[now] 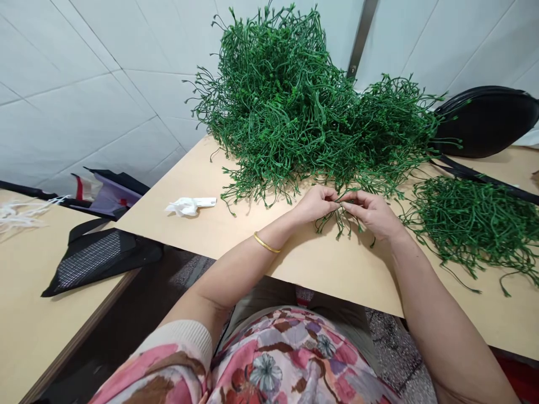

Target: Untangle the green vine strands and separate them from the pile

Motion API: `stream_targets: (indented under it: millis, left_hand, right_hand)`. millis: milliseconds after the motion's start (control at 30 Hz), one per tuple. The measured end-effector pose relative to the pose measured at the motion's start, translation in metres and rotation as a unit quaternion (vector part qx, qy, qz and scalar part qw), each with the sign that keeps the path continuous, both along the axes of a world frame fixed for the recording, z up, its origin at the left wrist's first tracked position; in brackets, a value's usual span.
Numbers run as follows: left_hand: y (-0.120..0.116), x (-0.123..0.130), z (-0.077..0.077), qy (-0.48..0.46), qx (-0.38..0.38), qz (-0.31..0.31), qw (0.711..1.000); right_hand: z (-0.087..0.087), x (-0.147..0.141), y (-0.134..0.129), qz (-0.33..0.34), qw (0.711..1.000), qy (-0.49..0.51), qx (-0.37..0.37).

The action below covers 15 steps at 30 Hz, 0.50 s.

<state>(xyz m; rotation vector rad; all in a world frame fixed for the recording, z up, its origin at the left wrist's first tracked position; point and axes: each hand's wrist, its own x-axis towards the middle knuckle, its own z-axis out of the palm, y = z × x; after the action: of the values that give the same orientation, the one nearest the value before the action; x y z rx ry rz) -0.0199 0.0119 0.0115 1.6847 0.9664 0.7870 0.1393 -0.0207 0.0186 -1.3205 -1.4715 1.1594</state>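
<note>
My left hand (315, 205) and my right hand (370, 214) meet above the light wooden tabletop (236, 238), their fingertips pinching a small sprig of artificial green foliage (337, 221). Its thin stems hang below my fingers. Just beyond my hands rises a large heap of the same green plastic stems (295, 106), with its lower strands close to my fingers. A smaller, flatter heap of green stems (471, 224) lies to the right of my right hand. A gold bangle (266, 242) circles my left wrist.
A crumpled white tissue (185, 206) lies on the table left of my hands. A black bag (484, 120) sits at the far right. To the left, a second table (42, 297) holds white feathery strands (21, 216). A black mesh bag (101, 258) lies on that table.
</note>
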Motion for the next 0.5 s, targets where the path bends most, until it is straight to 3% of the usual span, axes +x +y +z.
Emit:
stream_targets:
  millis: [300, 400, 500]
  left_hand:
    - [0.0065, 0.0021, -0.0078, 0.065, 0.048, 0.025, 0.996]
    - [0.0076, 0.0032, -0.0081, 0.082, 0.057, 0.033, 0.994]
    - [0.0086, 0.0036, -0.009, 0.085, 0.057, 0.029, 0.994]
  right_hand:
    - [-0.0027, 0.0002, 0.0011, -0.029, 0.986, -0.164, 0.02]
    - [-0.0029, 0.0027, 0.0017, -0.023, 0.975, -0.222, 0.0]
    - [-0.003, 0.0042, 0.0026, -0.047, 0.956, -0.287, 0.036]
